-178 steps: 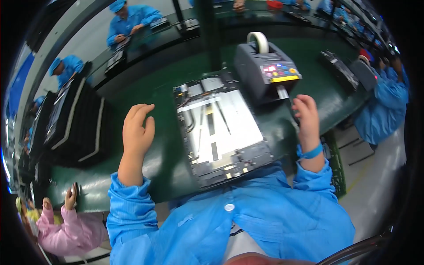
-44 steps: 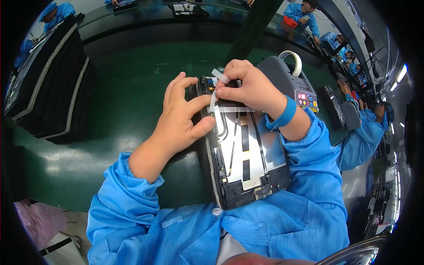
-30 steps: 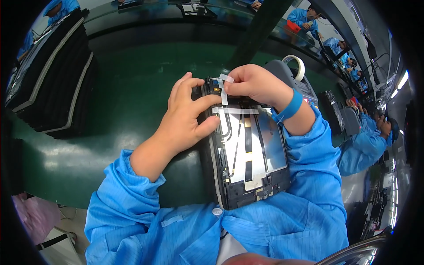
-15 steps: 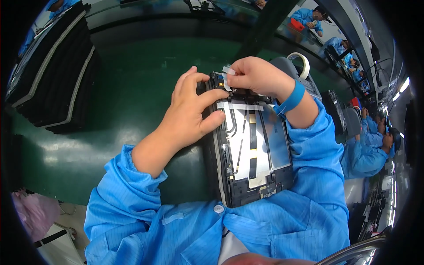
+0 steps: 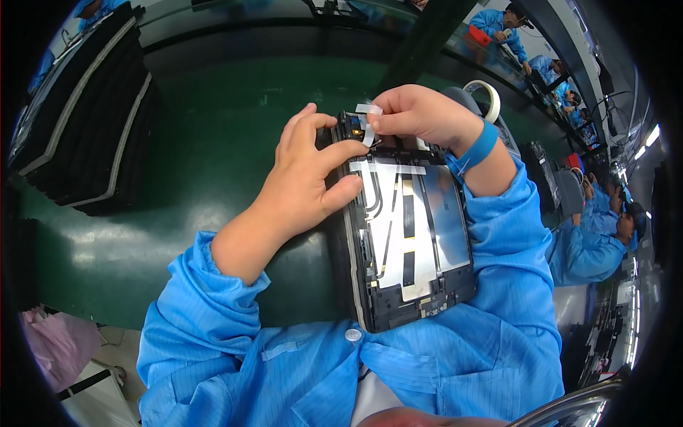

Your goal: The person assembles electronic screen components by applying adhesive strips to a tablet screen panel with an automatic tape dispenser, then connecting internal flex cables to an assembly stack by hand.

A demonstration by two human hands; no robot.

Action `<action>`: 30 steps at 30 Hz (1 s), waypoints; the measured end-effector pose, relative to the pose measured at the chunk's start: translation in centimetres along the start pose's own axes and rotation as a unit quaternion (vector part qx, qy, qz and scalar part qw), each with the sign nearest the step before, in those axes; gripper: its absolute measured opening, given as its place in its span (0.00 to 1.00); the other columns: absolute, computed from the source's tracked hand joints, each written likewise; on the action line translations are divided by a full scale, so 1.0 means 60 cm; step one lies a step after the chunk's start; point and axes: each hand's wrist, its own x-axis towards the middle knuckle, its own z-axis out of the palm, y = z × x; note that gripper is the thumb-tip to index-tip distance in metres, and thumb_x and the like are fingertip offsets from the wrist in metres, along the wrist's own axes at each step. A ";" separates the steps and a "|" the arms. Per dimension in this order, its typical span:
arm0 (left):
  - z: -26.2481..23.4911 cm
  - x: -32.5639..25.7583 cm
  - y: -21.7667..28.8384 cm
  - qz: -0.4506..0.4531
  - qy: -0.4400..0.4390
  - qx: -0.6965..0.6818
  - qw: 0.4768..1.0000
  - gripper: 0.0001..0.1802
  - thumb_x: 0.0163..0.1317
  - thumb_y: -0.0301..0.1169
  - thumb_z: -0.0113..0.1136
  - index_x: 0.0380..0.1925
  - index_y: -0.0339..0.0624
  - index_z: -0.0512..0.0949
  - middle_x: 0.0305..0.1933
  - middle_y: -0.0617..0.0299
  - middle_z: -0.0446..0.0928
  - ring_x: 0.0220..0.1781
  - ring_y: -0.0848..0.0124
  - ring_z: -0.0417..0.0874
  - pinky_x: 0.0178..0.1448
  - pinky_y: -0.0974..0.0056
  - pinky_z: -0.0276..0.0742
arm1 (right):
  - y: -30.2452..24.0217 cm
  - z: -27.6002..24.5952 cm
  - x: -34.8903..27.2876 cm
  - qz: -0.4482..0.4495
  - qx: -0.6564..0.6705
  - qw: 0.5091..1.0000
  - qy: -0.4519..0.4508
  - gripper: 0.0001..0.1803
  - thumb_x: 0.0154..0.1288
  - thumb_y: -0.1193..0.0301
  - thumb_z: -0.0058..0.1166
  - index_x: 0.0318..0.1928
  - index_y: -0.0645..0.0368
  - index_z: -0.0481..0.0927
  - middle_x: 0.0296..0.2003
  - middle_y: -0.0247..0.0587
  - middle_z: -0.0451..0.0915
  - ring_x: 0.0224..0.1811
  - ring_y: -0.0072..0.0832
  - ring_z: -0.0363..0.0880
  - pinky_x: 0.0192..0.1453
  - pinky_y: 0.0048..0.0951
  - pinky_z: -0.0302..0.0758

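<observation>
An opened tablet-like device, showing a silvery metal plate and black inner parts, lies in front of my body on a dark padded slab. My left hand is spread over its upper left edge, index fingertip and thumb touching the device and other fingers apart. At the top end my right hand, with a blue wrist strap, pinches a short strip of whitish tape. The strip's lower end reaches the device near my left index finger. Another pale strip lies across the metal plate.
A tall stack of black foam trays stands at the left of the green table. Beyond my right wrist is a white tape roll. Pink material lies low at the left. Co-workers in blue sit at the right.
My right hand has lifted slightly up and right, and the tape strip shows longer below its fingers. My left hand has barely moved.
</observation>
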 end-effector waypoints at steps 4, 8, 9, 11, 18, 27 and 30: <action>-0.002 0.004 0.000 0.003 0.000 -0.005 1.000 0.21 0.54 0.47 0.58 0.46 0.54 0.78 0.58 0.46 0.62 0.68 0.39 0.54 0.68 0.42 0.54 | 0.014 -0.038 -0.004 -0.111 0.174 0.978 -0.027 0.11 0.63 0.67 0.55 0.39 0.62 0.78 0.27 0.30 0.77 0.26 0.14 0.71 0.27 0.14 0.63; -0.001 0.003 0.001 -0.004 -0.009 0.001 1.000 0.21 0.54 0.46 0.58 0.47 0.54 0.78 0.58 0.46 0.62 0.68 0.39 0.54 0.68 0.42 0.54 | 0.010 -0.006 -0.003 -0.010 0.017 1.000 0.004 0.11 0.63 0.65 0.56 0.37 0.61 0.79 0.27 0.30 0.78 0.26 0.14 0.71 0.28 0.15 0.64; -0.001 0.004 0.000 -0.004 -0.007 -0.002 1.000 0.21 0.54 0.47 0.58 0.47 0.54 0.78 0.58 0.47 0.62 0.68 0.39 0.54 0.68 0.42 0.54 | 0.008 0.002 -0.001 -0.024 0.029 0.999 0.015 0.11 0.63 0.65 0.56 0.36 0.61 0.79 0.27 0.30 0.78 0.27 0.14 0.72 0.29 0.17 0.66; -0.002 0.003 0.001 -0.006 -0.005 -0.005 1.000 0.21 0.54 0.47 0.58 0.47 0.54 0.78 0.58 0.47 0.62 0.68 0.39 0.54 0.68 0.42 0.54 | 0.017 0.000 0.010 -0.041 -0.089 0.994 0.044 0.12 0.62 0.65 0.57 0.36 0.62 0.80 0.26 0.30 0.78 0.27 0.16 0.72 0.30 0.19 0.68; 0.001 0.002 0.001 -0.006 -0.008 -0.005 1.000 0.21 0.54 0.48 0.58 0.47 0.54 0.78 0.58 0.47 0.62 0.68 0.40 0.54 0.68 0.42 0.54 | 0.007 0.014 0.012 -0.056 -0.180 0.978 0.092 0.14 0.59 0.65 0.58 0.32 0.67 0.80 0.22 0.36 0.77 0.25 0.22 0.71 0.31 0.25 0.69; -0.001 0.005 -0.003 -0.005 -0.010 0.001 1.000 0.22 0.54 0.48 0.58 0.47 0.54 0.78 0.58 0.47 0.62 0.68 0.40 0.54 0.68 0.42 0.55 | -0.008 0.011 0.011 0.027 -0.108 0.990 0.092 0.12 0.59 0.66 0.54 0.33 0.64 0.80 0.21 0.34 0.76 0.22 0.19 0.70 0.27 0.21 0.66; -0.002 0.003 0.002 -0.005 -0.012 0.001 1.000 0.22 0.55 0.48 0.57 0.47 0.54 0.78 0.58 0.47 0.62 0.68 0.40 0.54 0.68 0.42 0.55 | 0.019 -0.010 0.017 0.023 0.048 0.998 0.033 0.11 0.59 0.65 0.56 0.31 0.61 0.80 0.21 0.29 0.74 0.21 0.14 0.68 0.24 0.19 0.62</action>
